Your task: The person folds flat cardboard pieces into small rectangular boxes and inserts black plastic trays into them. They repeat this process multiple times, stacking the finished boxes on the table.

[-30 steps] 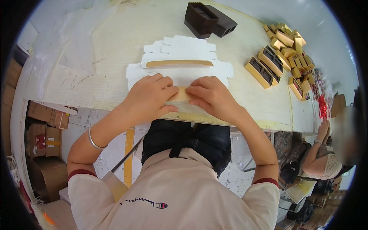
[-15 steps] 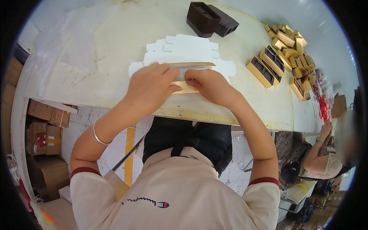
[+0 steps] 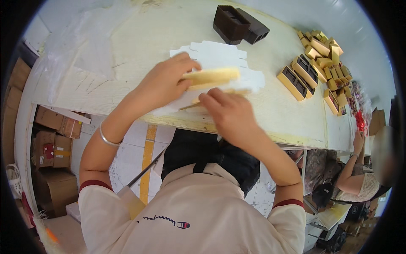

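Note:
A gold folding carton (image 3: 218, 77) with white inner faces lies across the near part of the table, partly folded and smeared by motion. At its left end, the thumb and fingers of my left hand (image 3: 165, 82) grip the far gold panel. My right hand (image 3: 231, 112) has its fingers curled on the near gold edge, which runs under the fingertips; blur hides the exact hold. Beneath and beyond the carton lies a stack of flat white carton blanks (image 3: 215, 51) with tabbed edges.
Dark brown plastic trays (image 3: 230, 25) stand at the far middle. On the right are gold boxes with dark inserts (image 3: 292, 82) and a heap of gold boxes (image 3: 323, 48). Clear plastic film (image 3: 69, 55) lies left. A co-worker (image 3: 353, 178) handles something red at far right.
The carton's far gold panel has turned up toward view. My right hand has moved nearer and slightly right along the near edge; my left hand still grips the left end.

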{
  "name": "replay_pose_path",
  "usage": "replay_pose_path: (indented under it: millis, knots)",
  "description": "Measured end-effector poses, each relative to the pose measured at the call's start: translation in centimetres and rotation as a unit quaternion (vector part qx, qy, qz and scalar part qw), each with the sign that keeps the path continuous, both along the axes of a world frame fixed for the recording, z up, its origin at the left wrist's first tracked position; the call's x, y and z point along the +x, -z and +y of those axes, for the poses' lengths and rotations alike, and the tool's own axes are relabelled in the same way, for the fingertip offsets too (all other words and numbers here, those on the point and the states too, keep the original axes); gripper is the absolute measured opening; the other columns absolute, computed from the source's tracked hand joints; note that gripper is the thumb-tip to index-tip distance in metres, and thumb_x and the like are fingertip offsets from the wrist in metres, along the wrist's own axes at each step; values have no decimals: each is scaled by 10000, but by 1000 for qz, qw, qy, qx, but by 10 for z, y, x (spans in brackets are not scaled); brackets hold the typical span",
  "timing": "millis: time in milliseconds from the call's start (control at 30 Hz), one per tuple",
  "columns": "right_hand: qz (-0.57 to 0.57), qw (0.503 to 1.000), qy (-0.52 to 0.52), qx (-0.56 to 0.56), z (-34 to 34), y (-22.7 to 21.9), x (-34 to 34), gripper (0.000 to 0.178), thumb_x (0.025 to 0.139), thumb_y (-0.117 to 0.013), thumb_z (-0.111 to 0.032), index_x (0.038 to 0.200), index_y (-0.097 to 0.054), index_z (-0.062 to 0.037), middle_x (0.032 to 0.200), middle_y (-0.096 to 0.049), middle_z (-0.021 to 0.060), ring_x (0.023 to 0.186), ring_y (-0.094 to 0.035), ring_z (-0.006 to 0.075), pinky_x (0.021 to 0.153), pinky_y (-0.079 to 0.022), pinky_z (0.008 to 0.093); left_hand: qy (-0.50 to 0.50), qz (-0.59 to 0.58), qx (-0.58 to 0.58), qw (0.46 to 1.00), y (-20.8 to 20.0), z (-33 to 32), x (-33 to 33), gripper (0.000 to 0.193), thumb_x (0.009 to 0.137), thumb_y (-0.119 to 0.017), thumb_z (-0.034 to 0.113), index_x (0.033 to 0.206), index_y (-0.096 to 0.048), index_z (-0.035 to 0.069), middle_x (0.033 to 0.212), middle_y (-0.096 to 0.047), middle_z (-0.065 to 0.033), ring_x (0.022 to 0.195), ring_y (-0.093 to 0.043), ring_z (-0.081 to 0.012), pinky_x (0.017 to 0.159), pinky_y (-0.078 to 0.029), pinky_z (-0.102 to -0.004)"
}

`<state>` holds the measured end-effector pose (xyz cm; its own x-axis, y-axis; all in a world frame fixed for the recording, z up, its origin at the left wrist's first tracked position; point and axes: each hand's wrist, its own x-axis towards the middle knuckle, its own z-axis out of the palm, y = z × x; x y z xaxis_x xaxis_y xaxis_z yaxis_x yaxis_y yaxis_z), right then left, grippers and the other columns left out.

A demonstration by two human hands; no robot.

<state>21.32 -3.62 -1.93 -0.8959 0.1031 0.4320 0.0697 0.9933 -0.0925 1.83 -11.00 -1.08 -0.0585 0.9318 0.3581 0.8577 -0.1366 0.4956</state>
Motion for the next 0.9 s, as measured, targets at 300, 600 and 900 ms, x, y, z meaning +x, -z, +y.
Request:
replay_pose_path:
  millis: [300,600,900]
  knots:
    - [-3,983,-119,-143,48,9,24,287,711,-718,-50,980,-622,-20,1117,-598,143,1013,-580,323,860,-469,407,148,-48,-52,987,14,-35,27,296,785,-643,39,1078,-608,51,1104,-574,-120,957,-582,-309,800,-496,-350]
    - [46,980,-106,-165,35,31,2,160,746,-711,-54,772,-561,-6,810,-543,115,841,-551,274,724,-447,353,63,-146,-129,979,20,-19,26,301,746,-739,100,1009,-611,26,792,-636,-84,683,-587,-228,633,-472,-311]
    - [-82,911,-33,-403,27,11,8,452,769,-679,36,1151,-456,-57,1075,-538,104,874,-547,204,800,-476,295,25,-155,-89,984,29,-10,40,236,747,-752,151,776,-551,32,733,-591,-85,667,-575,-263,604,-441,-349]
